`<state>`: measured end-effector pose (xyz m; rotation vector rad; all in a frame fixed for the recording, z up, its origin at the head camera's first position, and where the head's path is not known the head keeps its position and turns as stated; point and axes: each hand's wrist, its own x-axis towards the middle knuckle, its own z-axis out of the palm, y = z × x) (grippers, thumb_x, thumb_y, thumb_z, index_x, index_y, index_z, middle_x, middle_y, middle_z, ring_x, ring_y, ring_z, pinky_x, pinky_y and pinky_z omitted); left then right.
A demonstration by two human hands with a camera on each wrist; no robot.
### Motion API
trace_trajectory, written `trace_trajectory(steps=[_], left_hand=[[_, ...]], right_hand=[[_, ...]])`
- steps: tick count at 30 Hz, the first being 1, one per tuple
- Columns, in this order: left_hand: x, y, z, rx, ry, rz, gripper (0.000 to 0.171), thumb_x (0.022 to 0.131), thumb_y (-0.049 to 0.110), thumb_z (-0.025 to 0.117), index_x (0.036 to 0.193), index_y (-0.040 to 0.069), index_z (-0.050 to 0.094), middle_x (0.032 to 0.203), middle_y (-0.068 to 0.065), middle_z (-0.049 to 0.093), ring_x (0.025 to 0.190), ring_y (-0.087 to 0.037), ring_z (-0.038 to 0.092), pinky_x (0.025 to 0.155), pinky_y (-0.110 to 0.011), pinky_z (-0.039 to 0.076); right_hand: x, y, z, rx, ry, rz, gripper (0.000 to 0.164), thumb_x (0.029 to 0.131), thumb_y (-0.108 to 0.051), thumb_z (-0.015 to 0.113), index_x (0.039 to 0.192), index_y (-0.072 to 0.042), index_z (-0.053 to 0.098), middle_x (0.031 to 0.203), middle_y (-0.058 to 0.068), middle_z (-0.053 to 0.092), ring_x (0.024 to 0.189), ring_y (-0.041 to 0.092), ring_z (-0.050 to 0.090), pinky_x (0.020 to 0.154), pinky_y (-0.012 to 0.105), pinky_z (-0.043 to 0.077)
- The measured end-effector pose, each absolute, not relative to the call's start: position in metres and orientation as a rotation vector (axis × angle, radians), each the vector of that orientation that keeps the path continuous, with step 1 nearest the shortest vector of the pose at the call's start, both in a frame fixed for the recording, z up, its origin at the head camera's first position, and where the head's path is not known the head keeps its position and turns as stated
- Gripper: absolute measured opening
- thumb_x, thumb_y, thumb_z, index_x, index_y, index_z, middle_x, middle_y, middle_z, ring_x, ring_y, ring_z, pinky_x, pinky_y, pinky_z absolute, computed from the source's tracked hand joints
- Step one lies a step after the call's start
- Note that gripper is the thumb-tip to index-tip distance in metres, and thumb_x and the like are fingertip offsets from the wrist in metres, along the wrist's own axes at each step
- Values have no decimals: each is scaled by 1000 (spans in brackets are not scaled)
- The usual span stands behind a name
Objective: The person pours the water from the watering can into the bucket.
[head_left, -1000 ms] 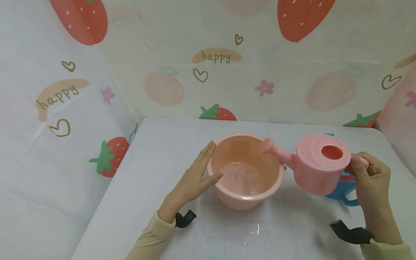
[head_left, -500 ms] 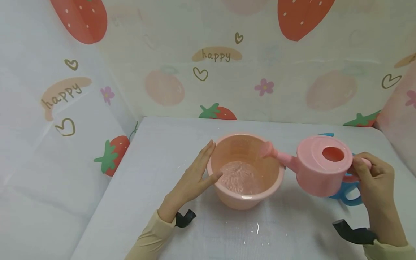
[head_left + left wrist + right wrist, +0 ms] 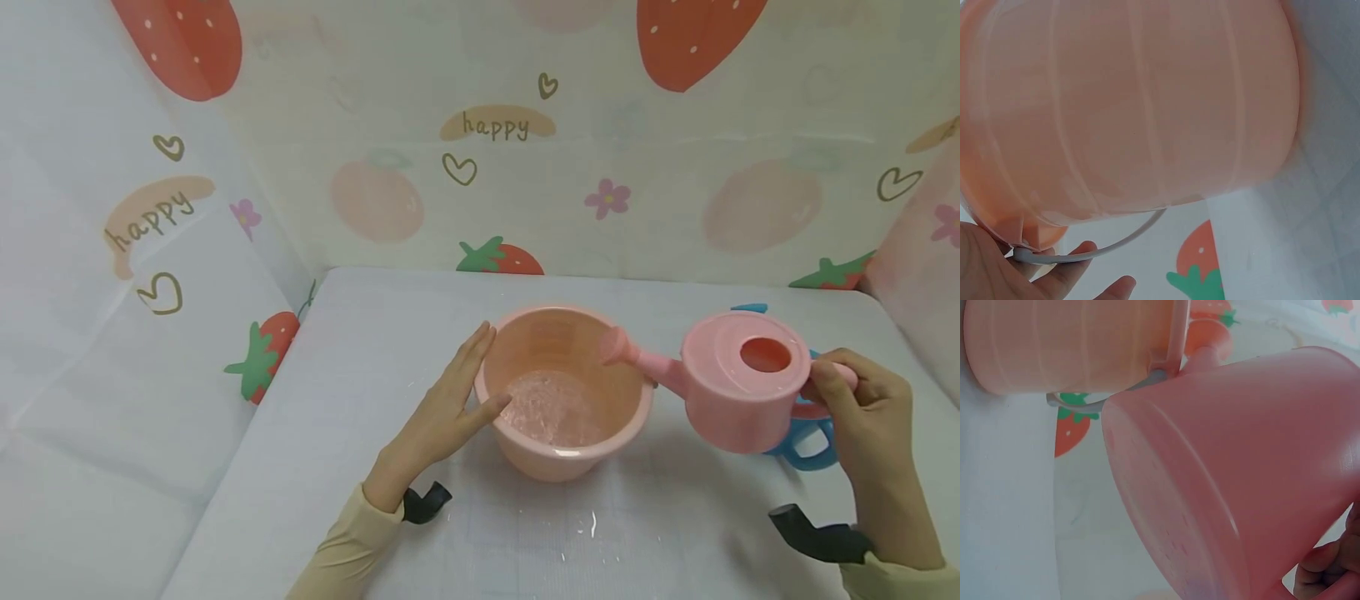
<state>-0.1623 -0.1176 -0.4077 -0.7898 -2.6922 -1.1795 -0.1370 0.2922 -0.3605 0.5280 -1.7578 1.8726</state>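
Observation:
A pale pink bucket (image 3: 551, 467) stands upright on the table with rippling water (image 3: 555, 408) inside. My left hand (image 3: 435, 425) rests at its left rim, fingers extended along the outside and thumb over the edge. In the left wrist view the fingers lie beside the bucket's grey bail handle (image 3: 1122, 240). My right hand (image 3: 866, 417) grips the handle of a pink watering can (image 3: 738, 408), held up off the table and tilted toward the bucket. The can's sprinkler head (image 3: 615, 346) is over the inside of the bucket. Most of the right fingers are hidden in the right wrist view.
A blue object with a loop handle (image 3: 813, 454) stands behind the watering can, mostly hidden by it. Water drops (image 3: 592, 525) lie on the white table (image 3: 390, 333) in front of the bucket. A strawberry-printed sheet (image 3: 300, 125) rises behind and at the left.
My right hand has shifted the watering can slightly right and down. The water in the bucket is more rippled than a second ago. My left hand has stayed at the rim.

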Motion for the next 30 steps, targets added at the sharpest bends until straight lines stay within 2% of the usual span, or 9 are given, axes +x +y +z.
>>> trace_trajectory(steps=[2,9,21,30], left_hand=[[-162,-118,-408,-785,-2695,-1188,76,90,57,44,150,28,4,155,13,2,142,-10,9,109,-51,24],[-164,-117,-409,-795,-2689,-1195,77,90,56,44,150,26,5,155,14,1,142,-10,8,109,-51,23],[-166,-117,-410,-809,-2682,-1189,76,91,55,44,150,28,4,155,13,1,142,-10,8,110,-50,22],[-165,-117,-409,-797,-2685,-1196,75,91,55,43,150,27,5,155,14,1,142,-11,10,109,-51,23]], right_hand=[[-137,292,-360,541,-1745,1872,18,87,14,49,80,9,64,74,6,66,66,9,61,67,12,51],[-130,287,-353,331,-1879,1793,19,88,10,50,75,3,63,71,1,63,64,6,63,65,12,51],[-132,293,-357,478,-1826,1830,15,87,13,50,79,11,62,73,2,65,64,7,63,63,12,51],[-130,292,-352,424,-1964,1726,17,88,11,49,81,6,63,75,0,66,66,5,64,59,14,51]])
